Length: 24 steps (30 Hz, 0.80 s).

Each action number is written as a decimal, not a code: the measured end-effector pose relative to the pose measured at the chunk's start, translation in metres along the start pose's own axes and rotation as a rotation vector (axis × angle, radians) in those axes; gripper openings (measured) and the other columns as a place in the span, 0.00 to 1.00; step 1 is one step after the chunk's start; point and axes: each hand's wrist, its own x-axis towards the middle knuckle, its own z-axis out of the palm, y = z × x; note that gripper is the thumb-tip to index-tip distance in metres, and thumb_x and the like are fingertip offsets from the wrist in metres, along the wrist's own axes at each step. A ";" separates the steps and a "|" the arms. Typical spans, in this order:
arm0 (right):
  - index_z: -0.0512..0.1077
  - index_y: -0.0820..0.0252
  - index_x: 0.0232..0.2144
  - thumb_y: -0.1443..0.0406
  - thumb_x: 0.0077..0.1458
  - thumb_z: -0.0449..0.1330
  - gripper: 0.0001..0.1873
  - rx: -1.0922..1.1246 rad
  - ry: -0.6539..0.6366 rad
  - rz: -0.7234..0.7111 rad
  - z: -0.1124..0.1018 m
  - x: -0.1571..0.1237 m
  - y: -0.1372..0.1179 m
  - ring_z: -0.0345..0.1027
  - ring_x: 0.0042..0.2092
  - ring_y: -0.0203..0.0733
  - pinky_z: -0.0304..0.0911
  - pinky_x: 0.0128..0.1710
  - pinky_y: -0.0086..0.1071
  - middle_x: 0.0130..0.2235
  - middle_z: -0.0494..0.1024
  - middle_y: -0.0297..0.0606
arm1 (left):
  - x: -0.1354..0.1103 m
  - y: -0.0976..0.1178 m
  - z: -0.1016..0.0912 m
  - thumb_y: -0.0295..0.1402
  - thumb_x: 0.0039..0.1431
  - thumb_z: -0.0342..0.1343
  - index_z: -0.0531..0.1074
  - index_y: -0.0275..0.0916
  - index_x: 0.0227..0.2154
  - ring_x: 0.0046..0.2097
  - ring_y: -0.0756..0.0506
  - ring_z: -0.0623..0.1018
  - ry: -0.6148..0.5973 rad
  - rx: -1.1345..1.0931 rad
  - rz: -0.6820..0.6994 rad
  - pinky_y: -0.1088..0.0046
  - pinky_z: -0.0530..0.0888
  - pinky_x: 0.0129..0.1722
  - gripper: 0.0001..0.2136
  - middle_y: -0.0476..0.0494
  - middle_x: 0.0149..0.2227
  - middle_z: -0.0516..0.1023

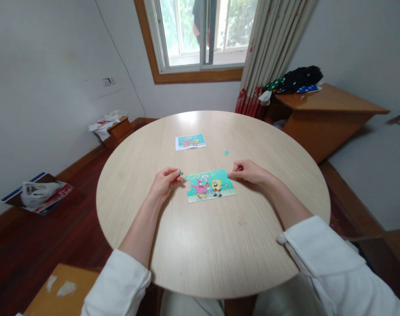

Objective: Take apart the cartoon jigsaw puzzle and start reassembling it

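A nearly rectangular jigsaw puzzle (210, 186) with cartoon figures on a teal ground lies flat on the round table (200, 245). Beside its upper left corner, my left hand (165, 182) pinches a small teal puzzle piece (181, 174) between thumb and fingers. My right hand (249, 171) is closed at the puzzle's upper right edge, its fingertips touching that edge. One loose teal puzzle piece (226, 152) lies beyond the puzzle, near my right hand. Farther back is a printed reference picture (191, 141) of the same scene on white paper.
A wooden desk (331, 103) with dark cloth (301, 79) on it stands at the back right, by the curtain (268, 48). On the left floor, a plastic bag (38, 193) lies on a flat printed board. A cardboard box (59, 292) is at the lower left.
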 end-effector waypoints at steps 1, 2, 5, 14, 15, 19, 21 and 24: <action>0.62 0.59 0.18 0.53 0.32 0.68 0.21 -0.006 0.000 0.001 0.000 0.000 0.000 0.52 0.20 0.30 0.44 0.21 0.27 0.16 0.62 0.27 | 0.000 0.000 0.001 0.26 0.36 0.68 0.71 0.32 0.22 0.20 0.56 0.71 0.003 0.005 0.002 0.77 0.72 0.26 0.10 0.51 0.20 0.74; 0.62 0.59 0.18 0.53 0.32 0.68 0.21 -0.012 0.000 0.005 0.000 0.000 -0.001 0.52 0.20 0.30 0.44 0.20 0.27 0.16 0.62 0.27 | 0.000 0.000 0.001 0.26 0.36 0.68 0.71 0.32 0.22 0.20 0.55 0.71 0.005 0.008 0.003 0.77 0.72 0.26 0.10 0.51 0.20 0.73; 0.62 0.59 0.17 0.54 0.32 0.69 0.21 -0.010 -0.001 0.016 0.000 0.000 -0.001 0.52 0.20 0.29 0.44 0.20 0.27 0.15 0.61 0.27 | 0.000 0.000 0.001 0.26 0.35 0.68 0.71 0.32 0.21 0.20 0.55 0.71 0.004 0.016 0.002 0.77 0.72 0.26 0.11 0.51 0.20 0.73; 0.61 0.58 0.17 0.56 0.34 0.67 0.20 0.004 0.013 0.003 0.002 0.000 0.001 0.53 0.20 0.29 0.45 0.20 0.26 0.15 0.62 0.27 | -0.001 0.000 -0.001 0.28 0.33 0.69 0.71 0.32 0.21 0.21 0.55 0.71 -0.009 0.028 0.011 0.78 0.72 0.25 0.12 0.51 0.19 0.73; 0.61 0.58 0.17 0.56 0.35 0.67 0.19 -0.006 0.017 0.009 0.002 0.001 0.000 0.53 0.20 0.29 0.45 0.20 0.26 0.15 0.62 0.27 | -0.001 0.000 -0.001 0.28 0.34 0.69 0.71 0.32 0.21 0.20 0.55 0.71 -0.006 0.030 0.012 0.78 0.72 0.25 0.12 0.51 0.19 0.73; 0.62 0.59 0.17 0.58 0.38 0.66 0.17 -0.064 0.244 -0.004 0.000 0.009 0.001 0.54 0.20 0.30 0.47 0.20 0.27 0.17 0.65 0.29 | -0.001 0.001 -0.001 0.29 0.35 0.69 0.71 0.33 0.21 0.20 0.54 0.71 0.005 0.040 0.008 0.77 0.72 0.24 0.12 0.52 0.18 0.72; 0.63 0.60 0.17 0.59 0.39 0.65 0.15 -0.093 0.414 -0.027 -0.001 0.013 0.003 0.55 0.21 0.31 0.49 0.21 0.28 0.18 0.67 0.30 | -0.002 0.002 -0.001 0.30 0.34 0.69 0.71 0.33 0.21 0.21 0.54 0.72 0.004 0.052 0.004 0.76 0.72 0.25 0.12 0.51 0.18 0.72; 0.64 0.60 0.17 0.61 0.39 0.64 0.13 -0.131 0.528 -0.030 -0.003 0.017 0.005 0.56 0.22 0.32 0.50 0.22 0.29 0.18 0.66 0.30 | -0.005 0.003 -0.001 0.32 0.33 0.70 0.72 0.33 0.22 0.23 0.52 0.74 -0.031 0.084 0.001 0.75 0.73 0.28 0.14 0.50 0.20 0.74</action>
